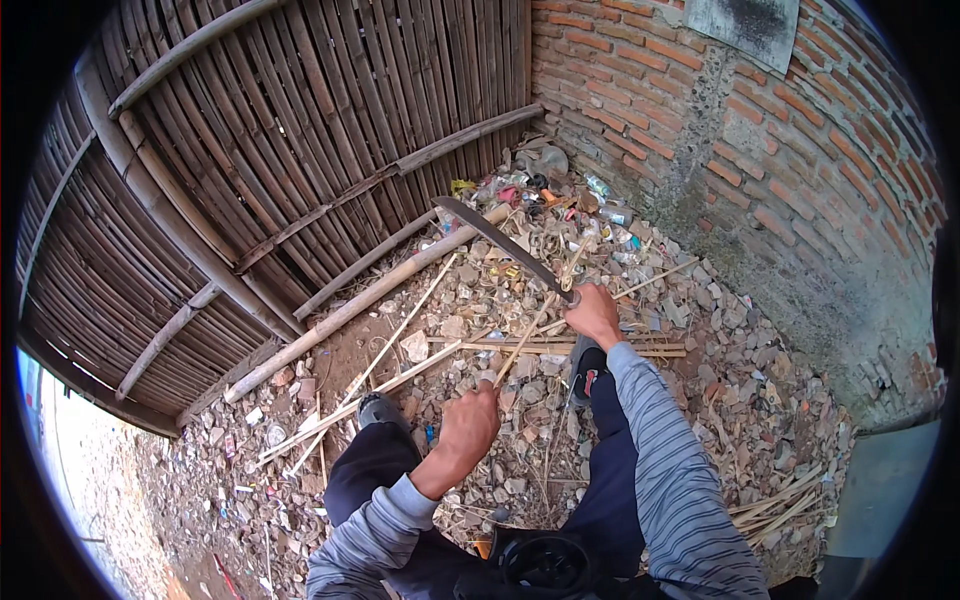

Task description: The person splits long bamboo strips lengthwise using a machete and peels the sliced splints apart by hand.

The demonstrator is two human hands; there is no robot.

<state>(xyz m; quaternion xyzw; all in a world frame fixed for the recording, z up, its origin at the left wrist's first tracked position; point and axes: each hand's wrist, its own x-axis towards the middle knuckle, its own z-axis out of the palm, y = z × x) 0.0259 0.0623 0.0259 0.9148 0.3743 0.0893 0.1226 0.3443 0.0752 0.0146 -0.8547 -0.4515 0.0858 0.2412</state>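
My right hand [594, 314] is closed round the handle of a machete [508, 245], whose long dark curved blade points up and to the left. In my left hand [468, 428] is the near end of a thin bamboo strip [518, 352]. The strip slants up and away, towards the machete near my right hand; I cannot tell whether the blade touches it. Beneath it, several split bamboo strips [640, 350] lie across the ground between my shoes. More long pale strips [400, 378] lie by my left foot.
A thick bamboo pole [350, 327] lies along the foot of a bamboo slat wall [300, 140]. On the right rises a brick wall [780, 180]. Rubble and litter [610, 215] cover the uneven ground. Another bundle of strips [785, 512] lies right of my right arm.
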